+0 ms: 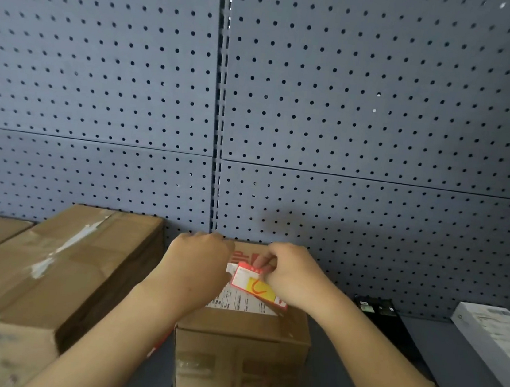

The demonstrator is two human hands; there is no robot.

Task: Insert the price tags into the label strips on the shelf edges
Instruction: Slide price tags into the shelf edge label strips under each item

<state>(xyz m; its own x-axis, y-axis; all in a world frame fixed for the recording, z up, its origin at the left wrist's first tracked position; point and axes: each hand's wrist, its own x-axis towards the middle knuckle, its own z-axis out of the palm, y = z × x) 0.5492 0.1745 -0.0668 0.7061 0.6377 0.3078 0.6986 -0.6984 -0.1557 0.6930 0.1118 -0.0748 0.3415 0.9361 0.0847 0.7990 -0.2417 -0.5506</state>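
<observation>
A red, white and yellow price tag hangs just above the top of a small cardboard box. My right hand pinches the tag's upper right corner between thumb and fingers. My left hand is curled at the tag's left end, its fingertips hidden behind the knuckles, so whether it grips more tags is unclear. No label strip or shelf front edge shows in the head view.
A large taped cardboard box lies to the left on the grey shelf. A black flat box and a long white box lie to the right. Grey pegboard forms the back wall.
</observation>
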